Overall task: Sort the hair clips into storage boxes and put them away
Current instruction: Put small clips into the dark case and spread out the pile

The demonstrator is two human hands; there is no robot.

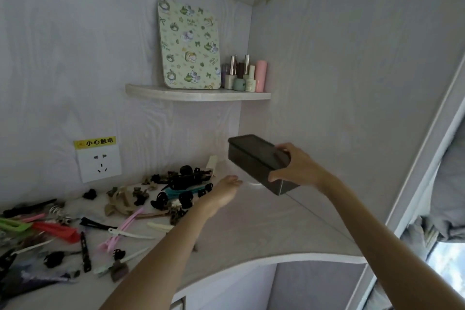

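We see the right hand (294,168) gripping a dark box (256,161) by its near end, thumb on the side and fingers over the lid. The box is tilted and held up above the tabletop (264,224), near the corner of the walls. The left hand (224,192) is open, its fingers straight, low over the tabletop just beside a pile of black hair clips (186,184). More clips, pink, red, green and white, lie spread out to the left. A wall socket (99,163) sits behind them. Above is a small shelf (196,95) with a flowery board (188,45) and little bottles (246,75).
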